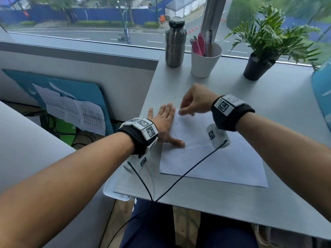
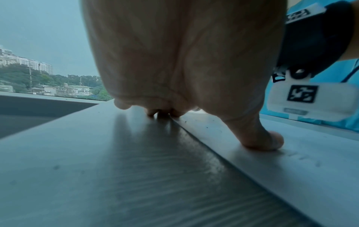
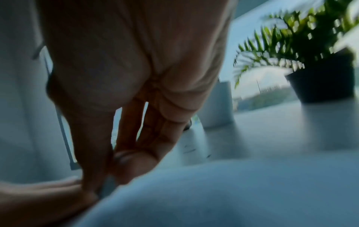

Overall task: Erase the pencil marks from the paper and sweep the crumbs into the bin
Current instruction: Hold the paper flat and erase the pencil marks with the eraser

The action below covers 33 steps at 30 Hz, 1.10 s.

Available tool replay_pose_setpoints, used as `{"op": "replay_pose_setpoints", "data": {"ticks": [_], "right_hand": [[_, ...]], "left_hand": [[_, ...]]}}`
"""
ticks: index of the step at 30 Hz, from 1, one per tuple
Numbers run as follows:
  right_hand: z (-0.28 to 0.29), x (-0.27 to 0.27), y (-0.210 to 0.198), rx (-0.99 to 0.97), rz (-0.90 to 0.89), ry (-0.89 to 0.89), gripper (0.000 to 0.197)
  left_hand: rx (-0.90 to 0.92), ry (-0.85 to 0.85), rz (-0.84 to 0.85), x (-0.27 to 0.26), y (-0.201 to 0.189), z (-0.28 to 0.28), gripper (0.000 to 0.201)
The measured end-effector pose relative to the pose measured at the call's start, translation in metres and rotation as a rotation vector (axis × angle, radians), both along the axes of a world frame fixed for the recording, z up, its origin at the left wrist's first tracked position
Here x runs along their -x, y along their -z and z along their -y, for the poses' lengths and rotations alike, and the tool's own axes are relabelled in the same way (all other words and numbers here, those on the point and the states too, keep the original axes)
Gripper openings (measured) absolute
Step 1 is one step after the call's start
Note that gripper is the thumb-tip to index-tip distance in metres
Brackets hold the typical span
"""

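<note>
A white sheet of paper (image 1: 215, 158) lies on the grey table (image 1: 268, 108), with faint pencil marks near its left side. My left hand (image 1: 165, 122) lies flat with straight fingers across the paper's left edge, and its thumb (image 2: 262, 138) presses on the sheet (image 2: 301, 176). My right hand (image 1: 185, 111) hovers at the paper's top left corner, motion-blurred, pinching a small pale eraser (image 1: 180, 112) between thumb and fingers (image 3: 136, 161). A few dark crumbs (image 1: 174, 98) lie on the table just beyond the corner.
At the back of the table stand a steel bottle (image 1: 175, 43), a white cup (image 1: 204, 61) of pens and a potted plant (image 1: 258, 67). A white rim (image 1: 112, 194) shows below the table's front left corner. Black cables (image 1: 188, 173) cross the paper's near corner.
</note>
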State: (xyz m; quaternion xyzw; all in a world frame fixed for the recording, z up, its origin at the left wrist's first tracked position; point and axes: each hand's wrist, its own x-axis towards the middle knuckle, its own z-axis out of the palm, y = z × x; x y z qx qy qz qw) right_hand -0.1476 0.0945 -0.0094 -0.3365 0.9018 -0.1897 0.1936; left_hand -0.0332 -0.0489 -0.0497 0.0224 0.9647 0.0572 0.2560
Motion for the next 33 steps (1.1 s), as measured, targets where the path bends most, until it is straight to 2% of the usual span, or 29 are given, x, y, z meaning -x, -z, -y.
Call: {"op": "replay_pose_setpoints", "data": {"ticks": [2, 5, 6, 9, 11, 13, 15, 18, 20, 23, 25, 28, 33], "right_hand": [[0.003, -0.005, 0.0, -0.047, 0.016, -0.054, 0.008], [-0.006, 0.008, -0.001, 0.007, -0.166, 0.094, 0.01], [-0.014, 0.01, -0.005, 0.038, -0.164, 0.144, 0.011], [-0.045, 0.005, -0.024, 0.014, 0.0, 0.14, 0.012], [-0.07, -0.005, -0.03, -0.166, 0.127, 0.091, 0.011], [-0.093, -0.013, -0.024, -0.362, 0.182, 0.086, 0.011], [-0.108, -0.016, -0.014, -0.377, 0.212, 0.123, 0.011], [-0.116, -0.017, -0.007, -0.322, 0.196, 0.15, 0.011], [-0.113, -0.02, -0.007, -0.349, 0.177, 0.143, 0.011], [-0.108, -0.02, -0.004, -0.386, 0.189, 0.139, 0.012], [-0.109, -0.015, -0.007, -0.378, 0.151, 0.137, 0.013], [-0.107, -0.017, -0.008, -0.37, 0.141, 0.14, 0.013], [-0.106, -0.019, -0.009, -0.366, 0.15, 0.153, 0.012]], "left_hand": [[0.002, 0.0, -0.004, 0.0, 0.0, 0.001, 0.141], [0.002, 0.008, 0.002, 0.0, 0.0, 0.0, 0.141], [0.007, 0.017, 0.005, -0.001, 0.0, 0.0, 0.14], [0.026, 0.042, -0.024, -0.001, 0.0, 0.005, 0.137], [0.056, 0.079, -0.056, -0.003, 0.001, 0.009, 0.133], [0.108, 0.116, -0.07, -0.005, 0.002, 0.011, 0.13], [0.131, 0.093, -0.074, -0.004, -0.001, 0.014, 0.125], [0.133, 0.076, -0.174, -0.002, -0.013, 0.011, 0.118], [0.073, 0.259, -0.241, -0.011, -0.018, -0.003, 0.109], [-0.086, 0.586, -0.108, -0.036, -0.008, -0.031, 0.094], [-0.098, 0.646, -0.051, -0.036, -0.001, -0.036, 0.088], [-0.11, 0.514, -0.085, -0.014, 0.003, -0.019, 0.084], [0.109, 0.107, -0.081, 0.027, -0.01, 0.006, 0.094]]}}
